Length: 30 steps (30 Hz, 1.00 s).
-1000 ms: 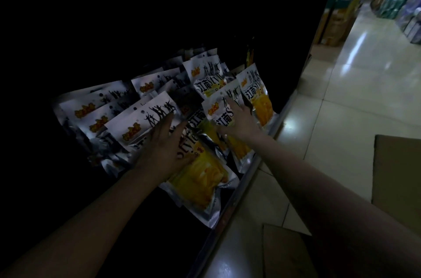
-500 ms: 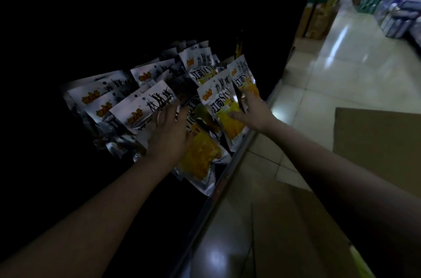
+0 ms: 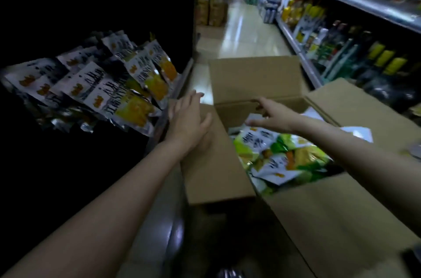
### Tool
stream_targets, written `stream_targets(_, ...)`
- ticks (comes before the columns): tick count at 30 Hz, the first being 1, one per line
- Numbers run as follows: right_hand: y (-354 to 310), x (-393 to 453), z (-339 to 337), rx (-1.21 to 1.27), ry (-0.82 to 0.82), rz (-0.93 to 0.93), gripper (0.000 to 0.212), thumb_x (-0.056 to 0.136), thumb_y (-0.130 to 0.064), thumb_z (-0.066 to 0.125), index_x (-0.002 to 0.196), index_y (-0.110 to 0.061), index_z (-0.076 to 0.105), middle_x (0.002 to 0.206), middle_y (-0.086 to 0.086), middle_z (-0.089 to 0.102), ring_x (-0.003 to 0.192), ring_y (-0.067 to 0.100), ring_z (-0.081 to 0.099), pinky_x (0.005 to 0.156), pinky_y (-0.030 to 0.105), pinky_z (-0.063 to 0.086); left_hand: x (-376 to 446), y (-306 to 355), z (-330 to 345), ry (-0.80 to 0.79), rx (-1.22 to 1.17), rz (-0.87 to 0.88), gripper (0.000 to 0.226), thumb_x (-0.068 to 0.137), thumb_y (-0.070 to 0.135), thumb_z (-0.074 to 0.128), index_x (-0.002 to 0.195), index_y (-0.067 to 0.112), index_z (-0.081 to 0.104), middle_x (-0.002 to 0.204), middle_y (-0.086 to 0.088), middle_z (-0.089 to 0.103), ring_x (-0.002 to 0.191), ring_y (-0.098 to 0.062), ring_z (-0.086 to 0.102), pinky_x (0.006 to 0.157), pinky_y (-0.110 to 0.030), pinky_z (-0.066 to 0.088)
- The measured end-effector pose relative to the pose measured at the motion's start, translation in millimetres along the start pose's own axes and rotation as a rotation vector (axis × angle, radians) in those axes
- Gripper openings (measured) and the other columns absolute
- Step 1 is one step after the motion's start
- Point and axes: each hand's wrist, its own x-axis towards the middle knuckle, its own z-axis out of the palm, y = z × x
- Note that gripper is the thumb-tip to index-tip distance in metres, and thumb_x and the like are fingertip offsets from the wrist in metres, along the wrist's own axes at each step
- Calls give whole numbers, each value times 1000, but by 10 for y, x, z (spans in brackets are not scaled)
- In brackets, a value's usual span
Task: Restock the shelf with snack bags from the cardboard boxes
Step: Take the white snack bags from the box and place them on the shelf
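Neither hand is gripping anything: the left hand (image 3: 188,124) is hovering over the box's left flap with fingers straight and loosely spread, and the right hand (image 3: 272,116) is reaching flat-fingered over the bags in the box (image 3: 279,157), fingertips just above the topmost one. Half a second ago both hands were lying on the shelf bags (image 3: 107,88), the left pressing a front pack and the right touching one at the row's right end; both are now pulled away from the shelf (image 3: 180,86) and are sitting over the box (image 3: 218,168), which is filling the middle of the view where only a corner of cardboard was showing before. Those bags on the shelf are leaning in overlapping rows, white tops and yellow fronts, in deep shadow. Inside the open box, green, yellow and white bags are lying in a loose heap. Its far flap (image 3: 255,77) is standing up behind the right hand, and the right flap (image 3: 360,104) is folding outward. Across the aisle, a rack of bottles (image 3: 355,50) is running along the tiled floor (image 3: 246,34).
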Motion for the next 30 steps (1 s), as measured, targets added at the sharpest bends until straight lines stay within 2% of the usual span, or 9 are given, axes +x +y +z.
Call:
stream_targets(3,266,-485,175,-135,-249,69,68,87,-44,59,143,-16,31,141,7,44,124,23,46,91,26,38,-318,271,194,-194,-12,-16,50,95,35,45,142,22,31,148,-3,33,136,-24,26,110,-37,19)
stream_targets(5,439,-701,317,-207,-372,126,71,86,-48,59,143,-17,31,144,6,40,128,22,42,99,28,36,-471,321,359,-317,16,-5,48,96,40,42,141,30,32,151,2,28,139,-24,20,111,-40,16)
stream_targets(8,650,-851,436,-121,-416,194,79,84,-54,58,146,-17,26,148,4,35,132,21,39,104,27,32,-611,369,583,-443,61,12,41,95,48,38,137,44,37,156,11,16,143,-29,7,113,-50,3)
stream_targets(11,770,-890,527,-104,-421,176,75,81,-63,53,140,-20,38,143,2,44,127,19,44,100,28,36,-706,468,748,-566,268,138,40,96,54,30,130,44,49,157,13,9,145,-30,-7,109,-59,-12)
stream_targets(15,757,-844,613,-80,-370,86,76,78,-67,54,137,-20,42,136,3,51,121,21,49,92,28,39,-762,387,745,-554,466,174,41,98,51,25,128,41,50,154,14,18,145,-24,-5,109,-59,-12)
stream_targets(18,594,-801,714,33,-402,-1,70,82,-59,57,137,-19,42,137,4,49,123,21,48,99,31,41,-792,190,551,-534,540,115,40,97,52,26,125,42,52,152,16,22,145,-22,-2,112,-58,-3)
stream_targets(25,46,-330,941,156,-444,-155,72,85,-48,61,142,-14,34,141,9,43,124,25,47,98,33,42,-991,-482,-109,-730,526,-119,46,97,53,27,127,32,54,154,21,9,145,-21,-2,115,-44,18)
stream_targets(28,-208,-140,1206,171,-412,-247,71,85,-40,64,144,-20,29,147,7,34,130,26,39,97,31,38,-1085,-646,-223,-672,528,-192,49,96,55,24,129,34,52,154,20,14,145,-17,5,115,-44,18)
stream_targets(30,-368,-44,1407,209,-401,-283,72,86,-34,65,146,-25,26,148,10,29,132,29,34,100,34,36,-1160,-691,-266,-522,362,-280,53,93,56,26,131,31,52,151,10,28,141,-17,22,114,-36,22)
